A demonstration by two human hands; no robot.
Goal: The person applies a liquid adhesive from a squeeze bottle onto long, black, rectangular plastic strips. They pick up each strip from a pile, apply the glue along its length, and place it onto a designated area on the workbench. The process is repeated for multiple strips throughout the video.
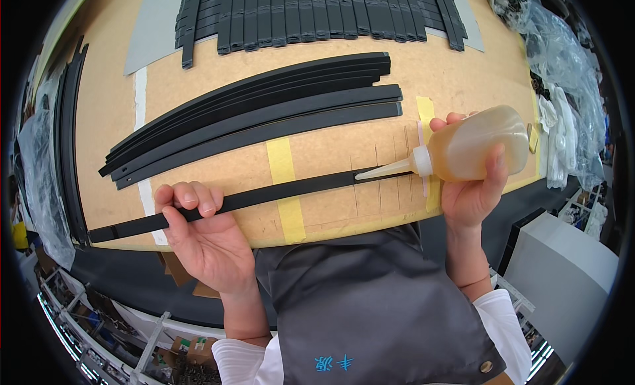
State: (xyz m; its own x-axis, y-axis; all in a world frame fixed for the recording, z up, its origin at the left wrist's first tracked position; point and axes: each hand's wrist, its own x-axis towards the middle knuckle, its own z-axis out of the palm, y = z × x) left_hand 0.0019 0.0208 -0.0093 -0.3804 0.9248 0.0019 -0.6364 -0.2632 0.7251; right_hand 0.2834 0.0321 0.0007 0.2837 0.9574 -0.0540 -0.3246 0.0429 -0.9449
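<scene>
My left hand (206, 236) grips a long flat black strip (292, 187) near its left end, fingers over the top and thumb below. The strip lies slantwise along the front of the table. In my right hand (471, 196) is a translucent squeeze bottle (483, 142) of amber liquid, tipped on its side. Its tapered nozzle (384, 169) points left, and the tip meets the strip near a small dark mark or slot. Whether liquid is coming out cannot be seen. The strip's right end is partly hidden behind the nozzle and bottle.
Several black strips (258, 97) lie stacked just beyond. Rows of bundled black strips (317, 13) cover the far side. Yellow tape (285, 211) and pencil lines mark the brown tabletop (327, 137). Clear plastic wrap (560, 57) and white gloves (560, 132) lie at the right edge.
</scene>
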